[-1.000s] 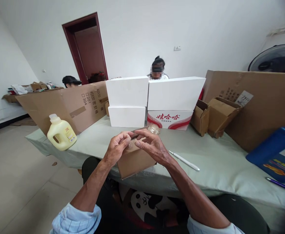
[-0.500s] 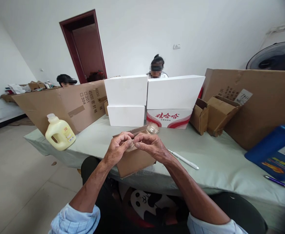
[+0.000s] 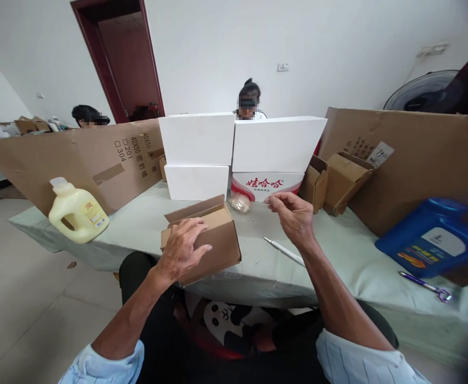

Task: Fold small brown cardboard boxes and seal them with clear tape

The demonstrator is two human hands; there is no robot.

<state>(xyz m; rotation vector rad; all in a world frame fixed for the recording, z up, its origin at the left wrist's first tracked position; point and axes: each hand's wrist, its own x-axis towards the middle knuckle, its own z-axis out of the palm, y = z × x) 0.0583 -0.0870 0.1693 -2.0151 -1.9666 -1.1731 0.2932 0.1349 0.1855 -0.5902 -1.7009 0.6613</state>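
A small brown cardboard box (image 3: 218,242) stands tilted at the table's near edge, one flap raised at its far side. My left hand (image 3: 184,245) lies over its left part, fingers and thumb spread against the cardboard. To the right, my right hand (image 3: 293,216) is lifted above the table with thumb and forefinger pinched together. Whatever is in that pinch is too small to make out. A shiny, clear, rounded bundle (image 3: 240,202) lies behind the box. Just below the right hand is a slim white pen-like tool (image 3: 284,250), partly covered by the wrist.
Stacked white boxes (image 3: 198,140) stand at the back, with a person behind them. Large cardboard panels (image 3: 418,160) flank the table. A yellow jug (image 3: 78,213) is at left; a blue jug (image 3: 434,237) and a purple pen (image 3: 421,282) are at right. Small open cartons (image 3: 348,178) stand back right.
My hands, together over the box before, have parted: the left has come down onto the box, and the right has moved up and right. The box has turned, and the view has shifted.
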